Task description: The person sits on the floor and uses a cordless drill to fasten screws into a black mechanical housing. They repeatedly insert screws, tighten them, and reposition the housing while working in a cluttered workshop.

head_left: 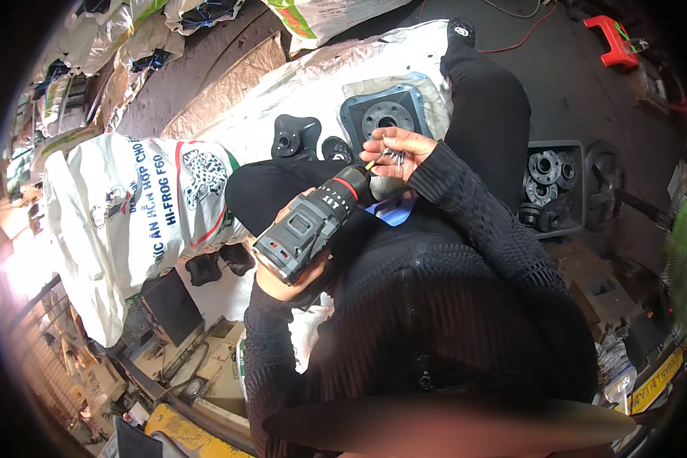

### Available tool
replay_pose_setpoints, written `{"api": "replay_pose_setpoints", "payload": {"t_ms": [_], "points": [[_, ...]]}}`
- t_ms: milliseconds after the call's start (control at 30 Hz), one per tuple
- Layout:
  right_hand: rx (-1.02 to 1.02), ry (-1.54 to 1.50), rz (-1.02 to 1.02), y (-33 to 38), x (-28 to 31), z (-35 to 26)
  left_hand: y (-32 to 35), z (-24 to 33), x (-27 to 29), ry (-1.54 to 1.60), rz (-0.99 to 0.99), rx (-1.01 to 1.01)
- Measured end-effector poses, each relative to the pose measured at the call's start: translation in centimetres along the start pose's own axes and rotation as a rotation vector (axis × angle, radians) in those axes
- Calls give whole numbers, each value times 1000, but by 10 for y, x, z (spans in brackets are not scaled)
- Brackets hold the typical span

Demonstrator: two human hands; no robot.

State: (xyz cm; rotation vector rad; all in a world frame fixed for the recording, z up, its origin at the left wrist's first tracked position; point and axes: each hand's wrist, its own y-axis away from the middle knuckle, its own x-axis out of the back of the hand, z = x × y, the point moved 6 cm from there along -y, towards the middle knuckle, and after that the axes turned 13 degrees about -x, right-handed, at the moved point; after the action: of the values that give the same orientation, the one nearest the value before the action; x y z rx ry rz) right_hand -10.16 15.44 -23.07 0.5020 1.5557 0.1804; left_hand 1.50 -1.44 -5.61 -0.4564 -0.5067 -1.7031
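Observation:
My left hand (284, 284) is wrapped round a black and grey cordless drill (301, 233) with a red ring near its chuck. The drill points up and right, across my lap. Just beyond its tip, my right hand (412, 150) holds several small metal screws (393, 157) in its curled fingers. A yellowish bit (371, 164) shows between the chuck and these fingers. Past my hands, a dark square housing with a round metal flange (388, 114) lies on cloth between my legs. My right hand partly covers its near side.
A black moulded part (295, 136) lies on the white sheet (324, 76). At right, a grey crate (580, 183) holds several round metal flanges. A large white sack (141, 206) stands at left. A red plastic stool (612, 42) is at the far right, beside a green fan (681, 259).

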Motion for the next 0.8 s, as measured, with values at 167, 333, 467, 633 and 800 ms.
{"api": "replay_pose_setpoints", "payload": {"t_ms": [167,333,467,633,800], "points": [[21,-94,-70,3,-6,-11,-16,2,-2,-194,-22,-93],[59,-118,-26,5,-6,-10,-18,-2,-5,-128,-1,-37],[97,-153,79,5,0,-8,-15,-11,-9,84,46,92],[78,-147,118,5,2,-6,-11,-15,-10,326,97,166],[33,-78,8,4,-3,-3,-13,-8,-6,215,61,77]]}}
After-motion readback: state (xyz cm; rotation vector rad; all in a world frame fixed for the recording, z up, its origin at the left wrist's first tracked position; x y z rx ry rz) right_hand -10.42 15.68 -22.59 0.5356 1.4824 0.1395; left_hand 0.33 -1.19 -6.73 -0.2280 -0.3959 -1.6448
